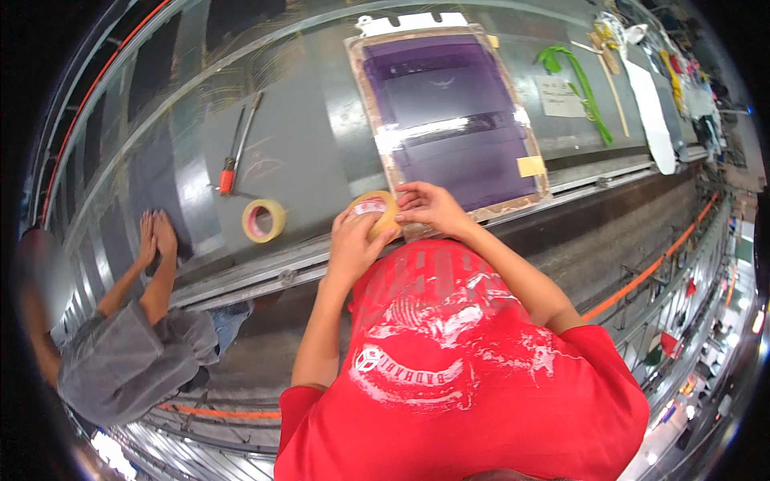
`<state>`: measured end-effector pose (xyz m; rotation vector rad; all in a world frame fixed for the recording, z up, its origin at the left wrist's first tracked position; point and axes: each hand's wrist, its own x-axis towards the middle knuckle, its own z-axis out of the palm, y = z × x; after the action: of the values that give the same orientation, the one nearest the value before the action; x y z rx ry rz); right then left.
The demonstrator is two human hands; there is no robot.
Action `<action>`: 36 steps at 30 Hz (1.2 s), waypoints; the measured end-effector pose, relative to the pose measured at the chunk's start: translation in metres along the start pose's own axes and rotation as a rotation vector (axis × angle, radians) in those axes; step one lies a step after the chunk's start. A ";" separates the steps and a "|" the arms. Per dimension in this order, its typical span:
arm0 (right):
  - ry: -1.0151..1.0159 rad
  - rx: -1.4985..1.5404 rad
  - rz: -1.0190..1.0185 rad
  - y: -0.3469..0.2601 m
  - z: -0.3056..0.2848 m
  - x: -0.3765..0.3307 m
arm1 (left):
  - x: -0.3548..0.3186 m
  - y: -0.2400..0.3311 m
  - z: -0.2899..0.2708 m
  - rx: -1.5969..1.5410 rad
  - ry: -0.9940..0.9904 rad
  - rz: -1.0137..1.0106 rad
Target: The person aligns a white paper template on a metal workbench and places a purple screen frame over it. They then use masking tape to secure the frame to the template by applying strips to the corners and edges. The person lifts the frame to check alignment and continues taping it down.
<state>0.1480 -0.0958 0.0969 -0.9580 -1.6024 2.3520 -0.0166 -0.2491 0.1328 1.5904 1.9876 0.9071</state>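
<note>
My left hand (353, 244) is wrapped around a roll of yellowish packing tape (387, 215), held at the table's near edge. Close beside it, the fingers of my right hand (437, 210) are pinched together at the roll's right side; what lies between the fingertips is too small to make out. Both hands are at the lower left corner of a screen-printing frame (370, 104) with purple mesh (453, 100). Brown tape lines the frame's borders, and a pale yellow piece of tape (530, 166) sticks to its lower right. A white clamp bar (413, 24) runs along the far end.
Left on the grey table (301, 136) lie a second tape roll (263, 220) and a red-handled screwdriver (228, 176). A co-worker in grey (132, 365) rests both hands on the table. Green cord (589, 96), a paper note (559, 97) and a stick (616, 100) lie right. A metal rail (289, 276) edges the table.
</note>
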 end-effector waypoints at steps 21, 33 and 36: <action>-0.004 0.147 0.102 -0.044 -0.006 0.005 | 0.014 -0.033 -0.063 -0.102 -0.005 -0.247; 0.124 0.180 0.161 -0.052 0.015 0.006 | 0.024 -0.024 -0.079 -0.118 0.048 -0.148; 0.088 0.156 0.162 -0.058 0.014 0.006 | 0.028 -0.026 -0.082 -0.158 0.078 -0.118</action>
<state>0.1222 -0.0796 0.1485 -1.1784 -1.3332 2.4580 -0.0976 -0.2430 0.1727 1.3562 1.9847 1.0651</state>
